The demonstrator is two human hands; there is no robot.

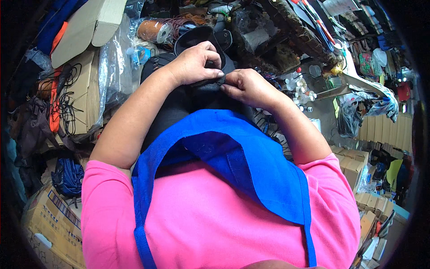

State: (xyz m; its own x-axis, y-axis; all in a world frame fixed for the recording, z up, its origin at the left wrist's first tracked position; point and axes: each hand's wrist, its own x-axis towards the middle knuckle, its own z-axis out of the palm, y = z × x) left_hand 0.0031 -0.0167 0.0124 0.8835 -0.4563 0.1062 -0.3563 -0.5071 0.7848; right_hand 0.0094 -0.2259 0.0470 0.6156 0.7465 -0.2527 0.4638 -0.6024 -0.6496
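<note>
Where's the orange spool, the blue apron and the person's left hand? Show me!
Orange spool (pixel 150 31): head view, on its orange side.
Blue apron (pixel 268 167): head view, on its cloth front.
Left hand (pixel 193 65): head view, on its back.

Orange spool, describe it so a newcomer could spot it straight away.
From the blue apron, go up to the left hand. Beyond it, up and left, is the spool; its orange winding and pale round end stand out from the reddish cords on its right.

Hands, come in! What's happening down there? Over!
Left hand, right hand gripping edge of black item. Hands close together. Orange spool beyond, apart; nothing visibly blocking.
</note>
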